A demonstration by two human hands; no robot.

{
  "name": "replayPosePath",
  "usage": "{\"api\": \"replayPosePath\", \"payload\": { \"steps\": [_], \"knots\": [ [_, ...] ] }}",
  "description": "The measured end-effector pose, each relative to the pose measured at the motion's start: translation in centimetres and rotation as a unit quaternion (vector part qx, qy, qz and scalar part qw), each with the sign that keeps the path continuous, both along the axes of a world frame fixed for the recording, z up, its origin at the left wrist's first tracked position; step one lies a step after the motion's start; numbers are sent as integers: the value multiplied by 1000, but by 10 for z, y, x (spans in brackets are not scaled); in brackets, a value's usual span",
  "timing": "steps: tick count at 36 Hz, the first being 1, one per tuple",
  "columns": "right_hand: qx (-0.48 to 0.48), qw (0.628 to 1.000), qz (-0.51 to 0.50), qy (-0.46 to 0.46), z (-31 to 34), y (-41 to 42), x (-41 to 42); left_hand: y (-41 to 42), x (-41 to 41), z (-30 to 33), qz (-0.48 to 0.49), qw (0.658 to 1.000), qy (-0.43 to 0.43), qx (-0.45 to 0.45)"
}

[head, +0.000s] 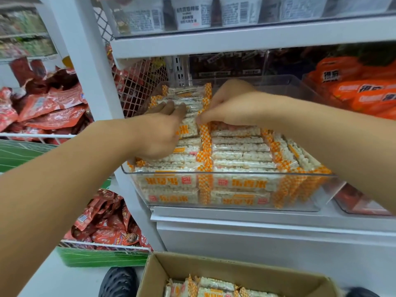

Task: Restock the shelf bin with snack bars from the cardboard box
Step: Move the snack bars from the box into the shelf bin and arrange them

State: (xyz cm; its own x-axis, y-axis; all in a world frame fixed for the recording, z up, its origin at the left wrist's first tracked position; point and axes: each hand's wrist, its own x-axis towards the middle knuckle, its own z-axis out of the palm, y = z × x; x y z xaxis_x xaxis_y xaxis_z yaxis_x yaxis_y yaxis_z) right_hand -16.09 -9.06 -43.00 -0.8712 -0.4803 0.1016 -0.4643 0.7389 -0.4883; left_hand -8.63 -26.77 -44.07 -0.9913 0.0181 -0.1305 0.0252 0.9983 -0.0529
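A clear plastic shelf bin (231,175) on the middle shelf holds several rows of white puffed-rice snack bars (240,155) in orange-checked wrappers. Both hands reach into it. My left hand (158,131) lies over the left rows, fingers stretched onto a stack of bars at the bin's back left. My right hand (231,106) pinches the checked end of a bar (188,128) between the two hands. The open cardboard box (246,273) sits on the floor below, with several more bars (216,288) inside.
Orange snack packs (360,88) fill the bin to the right. Red packets (47,108) pile in wire baskets on the left rack. A white shelf post (94,61) stands beside the bin. Cups line the upper shelf (192,13). Black shoes (120,281) stand by the box.
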Motion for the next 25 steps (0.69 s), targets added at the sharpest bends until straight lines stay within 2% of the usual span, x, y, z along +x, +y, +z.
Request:
{"api": "replayPosePath", "payload": {
  "steps": [2,6,10,12,17,21,25],
  "knots": [
    [-39,999,-7,31,-5,0,-2,1,0,1,2,1000,-4,23],
    [-42,994,96,42,-9,-4,6,1,-2,0,0,998,23,59],
    [97,986,135,-4,-12,-11,8,1,-3,-2,-4,998,28,63],
    [132,981,144,-2,-13,-10,7,2,-3,-2,-6,997,27,69],
    [79,984,158,-29,-14,-5,-2,1,-4,2,-10,996,25,85],
    [12,983,182,-33,-14,10,0,0,-3,0,-16,993,71,96],
    [44,983,180,18,-9,22,4,-8,-1,-7,-72,984,135,89]
  ]
}}
